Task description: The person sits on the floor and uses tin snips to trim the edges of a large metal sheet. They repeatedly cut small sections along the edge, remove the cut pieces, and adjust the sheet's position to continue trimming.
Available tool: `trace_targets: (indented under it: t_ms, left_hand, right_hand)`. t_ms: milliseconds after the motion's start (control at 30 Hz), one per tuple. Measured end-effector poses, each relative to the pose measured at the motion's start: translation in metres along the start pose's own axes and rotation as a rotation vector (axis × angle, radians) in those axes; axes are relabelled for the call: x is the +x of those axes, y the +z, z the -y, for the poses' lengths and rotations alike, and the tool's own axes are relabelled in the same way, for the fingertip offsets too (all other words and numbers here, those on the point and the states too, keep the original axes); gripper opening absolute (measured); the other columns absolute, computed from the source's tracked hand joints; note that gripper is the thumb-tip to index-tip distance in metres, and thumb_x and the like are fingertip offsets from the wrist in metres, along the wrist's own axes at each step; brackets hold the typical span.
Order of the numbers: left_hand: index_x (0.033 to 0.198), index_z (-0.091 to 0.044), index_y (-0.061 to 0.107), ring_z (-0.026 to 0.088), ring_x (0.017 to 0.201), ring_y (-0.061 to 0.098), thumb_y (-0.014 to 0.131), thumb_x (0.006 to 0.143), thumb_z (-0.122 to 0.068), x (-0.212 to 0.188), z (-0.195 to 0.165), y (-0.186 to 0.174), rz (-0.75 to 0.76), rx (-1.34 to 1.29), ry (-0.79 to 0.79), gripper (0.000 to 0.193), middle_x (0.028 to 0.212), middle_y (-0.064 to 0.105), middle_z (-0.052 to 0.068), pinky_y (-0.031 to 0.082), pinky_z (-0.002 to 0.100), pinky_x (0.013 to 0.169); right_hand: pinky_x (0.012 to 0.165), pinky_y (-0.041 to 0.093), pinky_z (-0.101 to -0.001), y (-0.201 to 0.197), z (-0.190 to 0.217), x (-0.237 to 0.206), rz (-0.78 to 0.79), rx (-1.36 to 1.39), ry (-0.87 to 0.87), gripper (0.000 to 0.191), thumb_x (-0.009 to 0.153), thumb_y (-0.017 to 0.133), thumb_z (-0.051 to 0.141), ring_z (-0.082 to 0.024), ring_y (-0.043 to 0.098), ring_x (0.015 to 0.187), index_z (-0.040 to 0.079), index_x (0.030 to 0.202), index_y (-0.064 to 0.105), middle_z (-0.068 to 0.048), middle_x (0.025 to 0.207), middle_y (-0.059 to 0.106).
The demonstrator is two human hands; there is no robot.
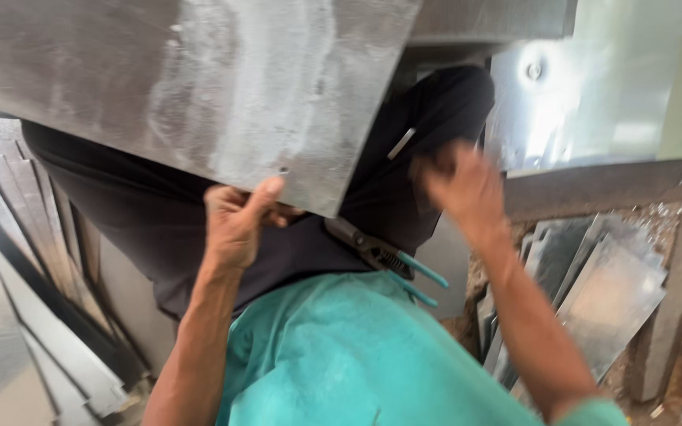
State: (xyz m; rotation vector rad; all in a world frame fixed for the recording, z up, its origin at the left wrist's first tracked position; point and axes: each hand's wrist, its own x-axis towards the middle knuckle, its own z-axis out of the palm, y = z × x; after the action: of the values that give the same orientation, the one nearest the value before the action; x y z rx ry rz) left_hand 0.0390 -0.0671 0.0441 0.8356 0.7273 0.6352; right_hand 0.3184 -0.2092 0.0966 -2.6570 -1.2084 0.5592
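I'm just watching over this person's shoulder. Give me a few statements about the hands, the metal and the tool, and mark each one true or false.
1. The left hand grips the lower edge of a large grey metal sheet, thumb on its face. True.
2. The right hand holds the snips. False: it is blurred, raised in the air, and holds nothing that shows.
3. The snips with teal handles lie on the dark trousers of the lap. True.
4. The shirt is red. False: it is teal green.
5. More cut metal sheets are stacked at the right. True.
6. The large sheet lies flat on the floor. False: it is held up over the lap.
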Motion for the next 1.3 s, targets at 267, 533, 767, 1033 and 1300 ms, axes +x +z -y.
trace_targets:
  t_ms: [267,533,767,1033,1300]
  left_hand:
    - [0.097,0.007,0.068,0.02,0.065,0.073,0.073,0.096,-0.032,0.023,0.035,0.036,0.1,0.067,-0.076,0.04,0.078,0.073,0.013,0.057,0.028,0.055]
    - [0.101,0.001,0.066,0.009,0.058,0.056,0.062,0.101,-0.051,0.031,0.056,0.058,-0.021,0.111,-0.096,0.052,0.078,0.063,0.001,0.046,0.023,0.046]
    - [0.099,0.004,0.066,0.01,0.054,0.053,0.06,0.103,-0.051,0.028,0.033,0.07,-0.097,0.245,-0.205,0.056,0.071,0.057,0.005,0.044,0.027,0.048]
    - [0.12,-0.002,0.072,0.007,0.06,0.043,0.056,0.107,-0.046,0.017,0.004,0.078,-0.046,0.188,-0.178,0.048,0.075,0.049,-0.002,0.038,0.026,0.054]
    - [0.11,0.0,0.062,0.005,0.052,0.044,0.064,0.103,-0.037,0.032,0.048,0.068,-0.065,-0.035,-0.123,0.038,0.072,0.053,-0.006,0.036,0.025,0.043]
  right_hand:
    - [0.066,0.056,-0.0286,-0.001,0.016,-0.028,-0.062,0.893,0.163,0.019,0.098,0.07,0.016,-0.015,0.069,0.074,0.002,0.11,0.074,-0.011,0.089,0.072]
    - [0.078,0.057,-0.0326,-0.003,0.022,0.022,-0.48,0.257,-0.588,0.016,0.102,0.079,0.008,-0.019,0.069,0.091,0.005,0.118,0.075,-0.009,0.101,0.073]
    - [0.079,0.048,-0.036,-0.013,0.07,0.011,-0.51,0.012,-0.77,0.014,0.103,0.073,0.012,-0.02,0.061,0.088,0.007,0.117,0.075,-0.006,0.093,0.07]
    - [0.074,0.045,-0.0326,-0.019,0.069,-0.027,-0.328,0.617,-0.464,0.024,0.112,0.058,0.021,-0.016,0.054,0.083,0.006,0.128,0.067,-0.006,0.091,0.061]
    - [0.086,0.052,-0.0286,-0.006,0.049,0.038,-0.452,0.284,-0.609,0.023,0.117,0.066,0.018,-0.014,0.062,0.099,0.004,0.136,0.065,-0.005,0.105,0.063]
